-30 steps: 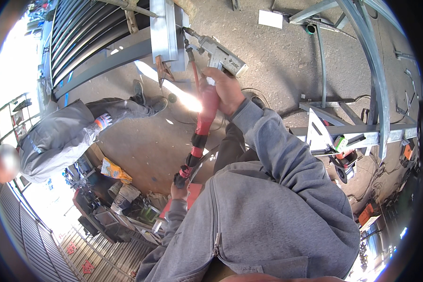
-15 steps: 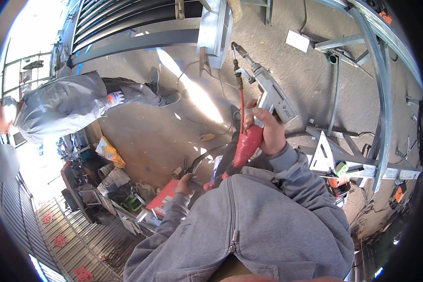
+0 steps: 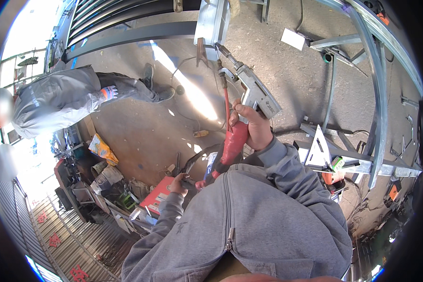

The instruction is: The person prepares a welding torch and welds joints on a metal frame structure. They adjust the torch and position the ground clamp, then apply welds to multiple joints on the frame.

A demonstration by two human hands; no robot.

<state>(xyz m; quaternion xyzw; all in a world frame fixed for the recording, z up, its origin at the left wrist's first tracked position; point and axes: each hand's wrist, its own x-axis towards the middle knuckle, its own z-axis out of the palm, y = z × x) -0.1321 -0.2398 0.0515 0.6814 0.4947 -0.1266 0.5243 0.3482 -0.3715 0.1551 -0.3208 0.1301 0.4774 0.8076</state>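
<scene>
My right hand grips a grey welding gun by its handle, nozzle pointing up-left toward a pale metal post. A thick red-sleeved hose runs from the gun down to my chest. My left hand is low beside my grey jacket, closed on the dark lower part of the hose above a red machine.
A person in grey work clothes and a glove bends at the left. A dark gate lies on the concrete floor. Grey steel frames stand at the right, cluttered tools and a bucket at lower left.
The gun has swung right and lower in view, nearer my chest. My left hand stays on the hose. The other person has moved toward the left and up.
</scene>
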